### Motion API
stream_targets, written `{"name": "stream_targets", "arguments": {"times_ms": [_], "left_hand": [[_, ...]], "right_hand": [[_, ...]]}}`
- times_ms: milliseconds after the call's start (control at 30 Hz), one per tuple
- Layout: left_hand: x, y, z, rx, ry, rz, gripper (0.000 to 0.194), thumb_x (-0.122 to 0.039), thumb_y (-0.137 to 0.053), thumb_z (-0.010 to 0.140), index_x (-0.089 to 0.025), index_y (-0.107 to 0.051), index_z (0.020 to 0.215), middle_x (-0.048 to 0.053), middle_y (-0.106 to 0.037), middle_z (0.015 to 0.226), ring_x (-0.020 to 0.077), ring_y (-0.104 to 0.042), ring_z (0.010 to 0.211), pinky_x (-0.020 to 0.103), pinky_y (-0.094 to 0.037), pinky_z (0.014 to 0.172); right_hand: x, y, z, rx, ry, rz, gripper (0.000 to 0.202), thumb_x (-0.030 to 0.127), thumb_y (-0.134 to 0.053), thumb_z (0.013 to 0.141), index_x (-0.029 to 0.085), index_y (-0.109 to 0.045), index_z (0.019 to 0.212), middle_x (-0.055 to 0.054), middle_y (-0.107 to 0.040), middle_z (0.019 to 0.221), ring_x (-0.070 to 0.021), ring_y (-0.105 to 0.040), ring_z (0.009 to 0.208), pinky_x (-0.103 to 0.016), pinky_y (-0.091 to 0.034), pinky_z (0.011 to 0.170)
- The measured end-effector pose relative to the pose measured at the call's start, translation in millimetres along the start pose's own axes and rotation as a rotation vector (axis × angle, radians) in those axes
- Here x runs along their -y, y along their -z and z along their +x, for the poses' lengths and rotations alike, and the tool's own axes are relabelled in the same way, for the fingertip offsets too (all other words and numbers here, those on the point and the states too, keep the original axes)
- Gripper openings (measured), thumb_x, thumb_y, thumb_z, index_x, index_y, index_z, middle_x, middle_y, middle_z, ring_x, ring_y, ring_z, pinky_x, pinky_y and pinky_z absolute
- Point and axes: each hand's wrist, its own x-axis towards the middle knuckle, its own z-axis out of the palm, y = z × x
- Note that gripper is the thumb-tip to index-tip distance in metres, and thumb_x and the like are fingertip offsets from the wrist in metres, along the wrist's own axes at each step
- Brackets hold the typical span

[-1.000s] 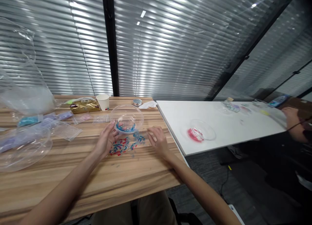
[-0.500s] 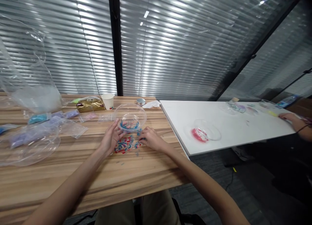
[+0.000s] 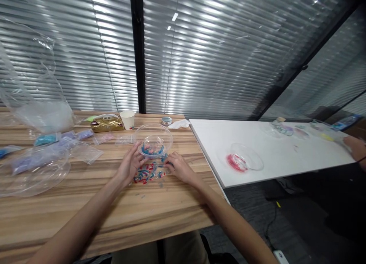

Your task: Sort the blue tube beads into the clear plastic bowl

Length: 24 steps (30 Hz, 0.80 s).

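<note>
A clear plastic bowl (image 3: 169,142) with small blue pieces (image 3: 153,150) at its bottom stands on the wooden table. My left hand (image 3: 130,165) cups the bowl's near left side, with its fingers partly seen through the plastic. Just in front of the bowl lies a loose pile of small red, blue and white pieces (image 3: 145,173). At the pile's right edge my right hand (image 3: 177,166) is closed in a pinch. Whatever lies between its fingertips is too small and hidden to make out. A few blue pieces rest beside those fingertips.
Behind the bowl are a gold tissue pack (image 3: 107,124), a paper cup (image 3: 127,119) and a round tin (image 3: 166,121). Plastic bags and a clear lid (image 3: 54,176) lie left. On the white table (image 3: 206,142) sits a clear dish (image 3: 254,161) with red pieces; another person's hand (image 3: 356,147) is far right.
The view has shifted slightly. My left hand stays at the bowl and my right hand remains pinched at the pile's edge. The other person's hand at far right has moved.
</note>
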Motion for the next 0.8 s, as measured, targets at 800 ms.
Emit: {"name": "stream_targets", "arguments": {"times_ms": [800], "left_hand": [[-1, 3.1, 3, -0.018, 0.036, -0.006, 0.028, -0.03, -0.043, 0.095, -0.017, -0.056, 0.117, 0.009, -0.07, 0.104, 0.0198, -0.067, 0.094, 0.032, -0.052, 0.083]], "right_hand": [[10, -14, 1, 0.007, 0.01, -0.052, 0.003, 0.02, -0.067, 0.086, 0.018, -0.069, 0.086, -0.004, -0.066, 0.084, -0.0197, -0.054, 0.084, -0.031, -0.043, 0.078]]}}
